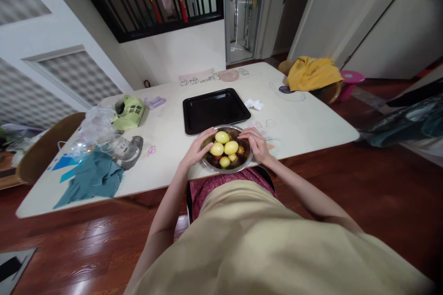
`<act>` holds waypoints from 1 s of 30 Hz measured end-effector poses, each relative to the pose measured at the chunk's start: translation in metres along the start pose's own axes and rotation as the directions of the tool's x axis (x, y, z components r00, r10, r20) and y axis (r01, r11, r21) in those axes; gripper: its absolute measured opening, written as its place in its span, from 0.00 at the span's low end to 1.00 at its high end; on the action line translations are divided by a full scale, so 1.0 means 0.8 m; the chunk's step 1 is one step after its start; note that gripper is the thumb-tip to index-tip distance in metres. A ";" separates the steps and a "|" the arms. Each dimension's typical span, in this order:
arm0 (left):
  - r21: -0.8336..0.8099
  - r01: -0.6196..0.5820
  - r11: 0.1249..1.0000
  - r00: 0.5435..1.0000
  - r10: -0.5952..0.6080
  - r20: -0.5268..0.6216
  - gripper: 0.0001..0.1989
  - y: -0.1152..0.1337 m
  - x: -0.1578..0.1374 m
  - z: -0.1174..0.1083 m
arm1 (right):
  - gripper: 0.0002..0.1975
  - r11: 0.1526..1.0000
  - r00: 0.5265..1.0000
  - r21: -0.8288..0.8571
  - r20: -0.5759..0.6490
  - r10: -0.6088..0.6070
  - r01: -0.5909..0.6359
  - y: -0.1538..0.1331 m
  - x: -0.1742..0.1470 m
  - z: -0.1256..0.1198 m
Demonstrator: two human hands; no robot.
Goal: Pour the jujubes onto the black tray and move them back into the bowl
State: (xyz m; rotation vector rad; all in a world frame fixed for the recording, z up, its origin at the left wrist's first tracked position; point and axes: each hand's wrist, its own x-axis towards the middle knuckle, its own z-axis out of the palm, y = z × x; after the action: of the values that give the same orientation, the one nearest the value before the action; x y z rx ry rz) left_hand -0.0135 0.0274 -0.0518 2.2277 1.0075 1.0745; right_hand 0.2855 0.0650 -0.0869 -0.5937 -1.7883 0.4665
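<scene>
A round metal bowl (226,169) sits at the near edge of the white table, right in front of me. Inside it lie several smooth, pale yellow oval pieces (231,147), fruit-like, though I cannot tell their kind. Smaller brown-mottled pieces (241,150) show among them at the right. My left hand (200,146) holds the left rim, with its thumb along the edge. On the opposite side my right hand (255,143) grips the right rim, fingertips reaching over the inside. Just beyond the bowl lies a black rectangular tray (216,109).
On the table's left are a teal cloth (95,177), clear plastic bags (97,124), a grey item (133,152) and a green bag (131,113). A crumpled white tissue (254,104) lies right of the tray. A yellow cloth (313,73) drapes over a chair at the far right.
</scene>
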 end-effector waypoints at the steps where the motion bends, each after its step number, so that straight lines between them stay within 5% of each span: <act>1: 0.001 0.001 1.000 1.000 -0.001 0.001 0.28 0.000 0.000 0.000 | 0.25 1.000 1.000 0.002 0.000 -0.006 0.006 0.000 0.000 0.000; 30: 0.019 0.018 1.000 1.000 -0.019 0.019 0.29 0.001 0.000 -0.002 | 0.25 1.000 1.000 -0.012 -0.001 -0.010 0.010 0.000 0.000 0.000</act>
State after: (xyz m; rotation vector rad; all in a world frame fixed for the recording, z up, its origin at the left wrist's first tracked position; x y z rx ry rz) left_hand -0.0143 0.0271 -0.0505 2.2353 1.0320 1.0375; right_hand 0.2851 0.0647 -0.0868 -0.5933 -1.7929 0.4491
